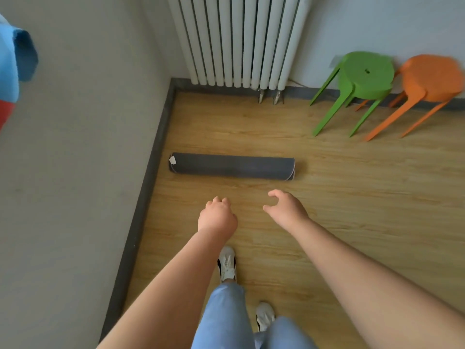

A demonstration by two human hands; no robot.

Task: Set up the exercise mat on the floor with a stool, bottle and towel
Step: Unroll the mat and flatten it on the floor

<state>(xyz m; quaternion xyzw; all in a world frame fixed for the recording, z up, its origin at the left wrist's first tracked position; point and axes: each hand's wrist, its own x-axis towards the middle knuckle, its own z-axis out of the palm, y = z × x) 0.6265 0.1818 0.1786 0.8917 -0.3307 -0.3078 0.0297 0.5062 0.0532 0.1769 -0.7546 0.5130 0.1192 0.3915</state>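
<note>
while both grips hang empty, rolled mat just beyond

One rolled dark mat on the wood floor. Two plastic stools beyond the mat, to its right: one green stool, one orange stool just right of it. One white radiator on the wall past the mat. Two bare hands nearer than the mat: left hand, right hand. Two white shoes, nearer still.
</note>
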